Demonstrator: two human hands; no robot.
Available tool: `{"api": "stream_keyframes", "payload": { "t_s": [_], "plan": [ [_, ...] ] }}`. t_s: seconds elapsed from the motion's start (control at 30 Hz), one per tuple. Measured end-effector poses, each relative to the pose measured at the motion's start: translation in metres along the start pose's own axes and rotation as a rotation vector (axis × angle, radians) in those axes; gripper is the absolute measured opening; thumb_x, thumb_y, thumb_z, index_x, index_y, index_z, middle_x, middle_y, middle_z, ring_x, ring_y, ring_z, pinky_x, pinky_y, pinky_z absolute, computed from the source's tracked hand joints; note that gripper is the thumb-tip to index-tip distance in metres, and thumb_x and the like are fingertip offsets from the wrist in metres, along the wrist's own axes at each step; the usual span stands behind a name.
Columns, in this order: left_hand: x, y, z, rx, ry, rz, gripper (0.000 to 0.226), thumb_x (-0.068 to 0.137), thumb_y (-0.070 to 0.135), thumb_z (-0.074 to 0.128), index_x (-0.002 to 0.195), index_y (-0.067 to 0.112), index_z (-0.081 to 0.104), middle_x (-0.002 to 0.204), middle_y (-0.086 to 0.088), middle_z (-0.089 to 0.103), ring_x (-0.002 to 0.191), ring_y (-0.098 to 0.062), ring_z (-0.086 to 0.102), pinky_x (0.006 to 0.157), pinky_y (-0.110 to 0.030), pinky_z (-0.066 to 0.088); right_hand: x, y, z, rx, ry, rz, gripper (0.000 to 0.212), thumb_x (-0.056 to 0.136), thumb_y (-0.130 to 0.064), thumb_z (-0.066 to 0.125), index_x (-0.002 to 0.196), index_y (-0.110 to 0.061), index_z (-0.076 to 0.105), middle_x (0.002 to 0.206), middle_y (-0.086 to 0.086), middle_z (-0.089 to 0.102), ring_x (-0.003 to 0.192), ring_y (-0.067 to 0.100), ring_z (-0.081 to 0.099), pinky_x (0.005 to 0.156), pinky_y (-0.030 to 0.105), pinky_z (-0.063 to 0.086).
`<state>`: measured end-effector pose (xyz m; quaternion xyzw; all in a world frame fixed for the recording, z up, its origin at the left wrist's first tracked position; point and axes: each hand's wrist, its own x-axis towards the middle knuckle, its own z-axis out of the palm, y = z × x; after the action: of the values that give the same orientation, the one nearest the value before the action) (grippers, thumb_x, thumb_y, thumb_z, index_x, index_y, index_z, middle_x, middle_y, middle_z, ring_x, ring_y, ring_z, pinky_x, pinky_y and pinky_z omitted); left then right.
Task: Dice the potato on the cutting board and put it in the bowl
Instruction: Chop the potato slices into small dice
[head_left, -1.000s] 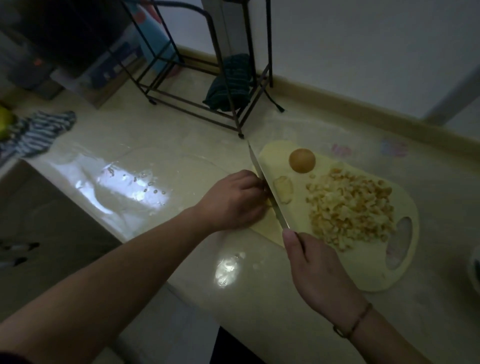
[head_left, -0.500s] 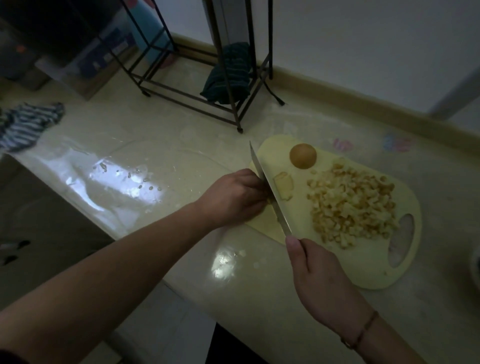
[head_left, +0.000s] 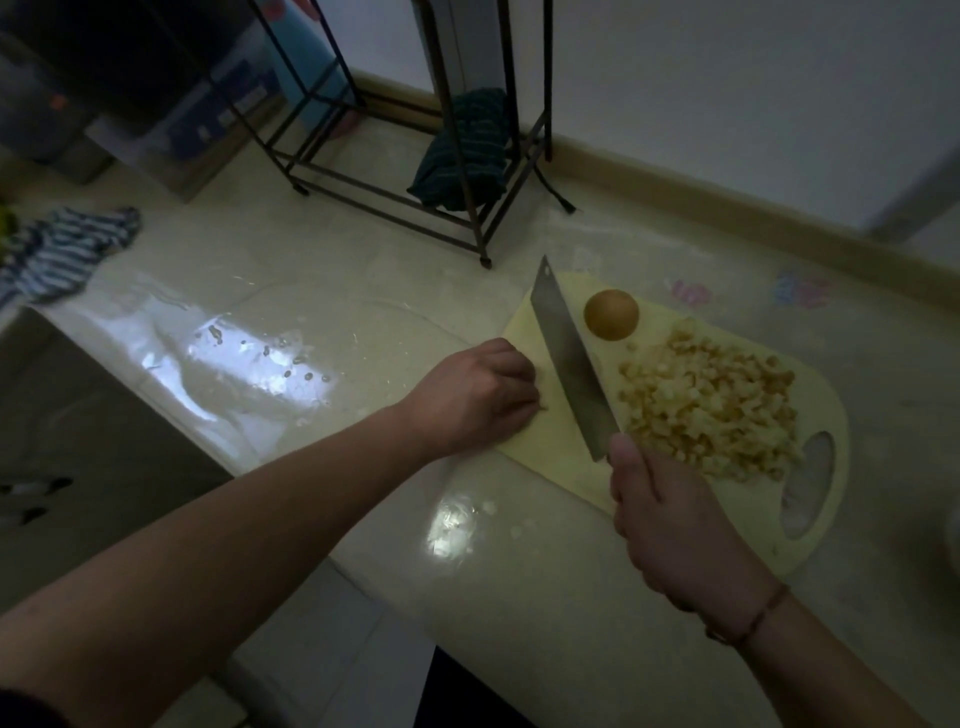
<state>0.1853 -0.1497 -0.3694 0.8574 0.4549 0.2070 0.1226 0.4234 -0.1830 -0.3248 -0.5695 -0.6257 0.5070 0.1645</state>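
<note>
A pale yellow cutting board (head_left: 553, 441) lies on the counter. A heap of diced potato (head_left: 711, 405) covers its right half. A round brown potato end (head_left: 610, 314) sits at its far edge. My right hand (head_left: 670, 525) grips the handle of a broad knife (head_left: 571, 364), whose blade is tilted over the board between my left hand and the heap. My left hand (head_left: 478, 395) rests on the board's left edge with fingers curled over a small potato piece (head_left: 543, 408); only a sliver of it shows.
A black metal rack (head_left: 395, 197) with a dark cloth (head_left: 467, 150) stands behind the board. A striped cloth (head_left: 67, 249) lies at the far left. The counter's front edge runs just below my hands. A pale rim (head_left: 955, 530) shows at the right border.
The knife has shifted right, away from my left hand, and its blade now leans with the flat side showing. The cut slice beside it is no longer visible. My left hand stays put.
</note>
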Motion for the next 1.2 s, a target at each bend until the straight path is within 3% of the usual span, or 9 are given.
{"api": "stream_keyframes", "payload": {
  "t_s": [0.2,0.37,0.53,0.7,0.87,1.03,1.2],
  "plan": [
    [-0.008,0.004,0.003,0.042,0.028,0.007,0.011,0.09,0.014,0.071,0.089,0.005,0.078,0.091,-0.012,0.069,0.085,-0.026,0.063,0.07,-0.035,0.054,-0.01,-0.011,0.006,-0.065,-0.023,-0.124,0.061,0.086,-0.062,0.023,0.06,-0.012,0.048,0.051,0.0,0.049,0.047,0.01,0.046,0.055,0.034,0.039],
    [-0.012,0.007,0.005,0.051,0.052,-0.03,0.009,0.088,0.01,0.07,0.088,0.006,0.078,0.09,-0.01,0.07,0.082,-0.029,0.064,0.068,-0.036,0.054,-0.015,-0.008,0.014,-0.094,-0.007,-0.146,0.063,0.083,-0.064,0.021,0.063,-0.012,0.05,0.053,-0.001,0.052,0.057,0.011,0.053,0.061,0.032,0.04],
    [-0.012,0.01,0.006,0.063,0.053,-0.062,0.009,0.085,0.009,0.07,0.088,0.006,0.078,0.093,-0.009,0.072,0.083,-0.029,0.065,0.067,-0.036,0.054,-0.019,-0.002,0.013,-0.132,-0.01,-0.138,0.058,0.084,-0.063,0.023,0.062,-0.015,0.047,0.052,-0.002,0.05,0.058,0.008,0.052,0.053,0.023,0.034],
    [-0.011,0.01,0.008,0.041,0.065,-0.095,0.009,0.082,0.007,0.073,0.089,0.006,0.079,0.091,-0.009,0.072,0.083,-0.028,0.064,0.069,-0.034,0.053,-0.027,0.004,0.017,-0.151,0.011,-0.148,0.056,0.084,-0.064,0.022,0.066,-0.018,0.049,0.056,-0.001,0.052,0.061,0.012,0.053,0.06,0.033,0.034],
    [-0.012,0.008,0.009,0.011,0.093,-0.072,0.011,0.081,0.004,0.077,0.092,0.007,0.078,0.091,-0.009,0.072,0.082,-0.027,0.064,0.07,-0.031,0.051,-0.023,0.002,0.023,-0.187,0.01,-0.133,0.05,0.085,-0.062,0.02,0.069,-0.023,0.047,0.062,-0.004,0.054,0.066,0.018,0.054,0.062,0.03,0.031],
    [-0.01,0.008,0.008,0.03,0.069,-0.064,0.012,0.086,0.011,0.068,0.088,0.006,0.079,0.089,-0.009,0.071,0.082,-0.028,0.064,0.067,-0.033,0.052,0.005,-0.008,0.032,-0.223,-0.002,-0.185,0.043,0.096,-0.049,0.026,0.065,-0.023,0.042,0.061,-0.006,0.048,0.056,0.008,0.043,0.059,0.027,0.024],
    [-0.011,0.008,0.006,0.032,0.082,-0.054,0.015,0.089,0.015,0.067,0.086,0.006,0.078,0.088,-0.009,0.07,0.082,-0.026,0.064,0.068,-0.032,0.051,0.006,0.0,0.014,-0.11,-0.001,-0.112,0.053,0.092,-0.055,0.025,0.06,-0.018,0.047,0.053,-0.002,0.051,0.048,0.008,0.047,0.052,0.031,0.032]
  ]
}}
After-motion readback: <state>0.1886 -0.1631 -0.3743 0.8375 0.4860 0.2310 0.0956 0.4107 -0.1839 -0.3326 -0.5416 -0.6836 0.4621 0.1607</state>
